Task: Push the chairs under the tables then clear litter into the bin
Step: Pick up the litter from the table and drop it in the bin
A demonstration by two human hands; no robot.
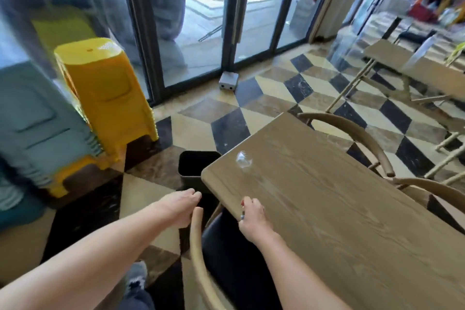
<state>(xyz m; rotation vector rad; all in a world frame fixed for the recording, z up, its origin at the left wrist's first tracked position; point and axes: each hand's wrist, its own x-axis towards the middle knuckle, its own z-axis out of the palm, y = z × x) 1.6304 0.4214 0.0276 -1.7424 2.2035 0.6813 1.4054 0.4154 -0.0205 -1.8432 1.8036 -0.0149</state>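
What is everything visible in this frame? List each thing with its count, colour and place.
table: one, light wood, centre right
wrapper: one, clear, crumpled, on the table towards its far left corner
bin: one, black, on the floor at the table's left corner
near chair: one, wood back, dark seat, at the table's near side
far chairs: two, wood backs, at the table's far side
yellow stools: one stack, left
grey-green stools: one stack, far left
second table: one, light wood, upper right
grey box: one, on the floor at the door post
left hand: open, by the near chair's back
right hand: fingers curled at the table's edge; contents unclear
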